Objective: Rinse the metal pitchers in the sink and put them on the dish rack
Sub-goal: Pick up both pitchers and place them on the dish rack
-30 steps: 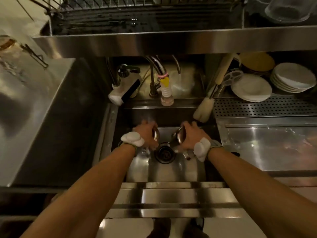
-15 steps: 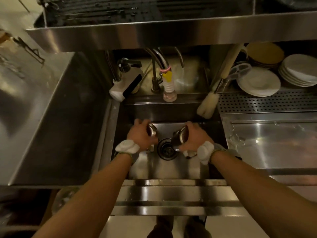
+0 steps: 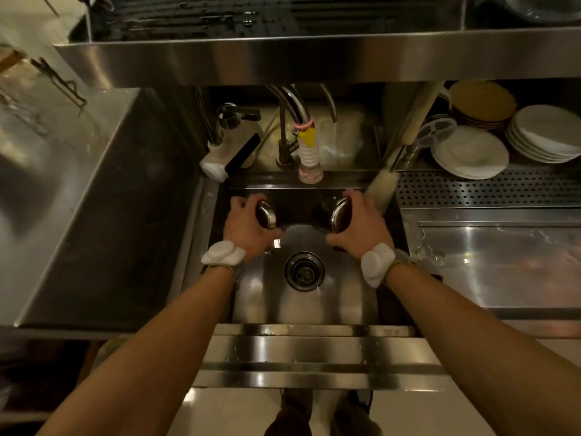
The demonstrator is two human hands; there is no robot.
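Observation:
Both hands are over the steel sink (image 3: 314, 306), each gripping a small metal pitcher. My left hand (image 3: 243, 225) wraps around the left pitcher (image 3: 266, 214), whose open mouth is tipped toward the middle. My right hand (image 3: 361, 228) holds the right pitcher (image 3: 339, 214), its mouth also tipped inward. The two pitchers are apart, above the far half of the basin, beyond the drain (image 3: 304, 270). The faucet spout (image 3: 309, 155) with a yellow tag hangs just behind them. The dish rack (image 3: 251, 14) sits on the steel shelf overhead.
A soap dispenser (image 3: 231, 146) stands left of the faucet. A bottle brush (image 3: 382, 187) leans at the sink's back right corner. Stacked plates (image 3: 470, 152) and saucers (image 3: 547, 133) rest on the perforated drainboard (image 3: 503, 193) at right. A steel counter (image 3: 47, 171) lies left.
Both hands have lifted the pitchers away from the drain toward the back of the sink and moved them further apart. The view has dropped lower.

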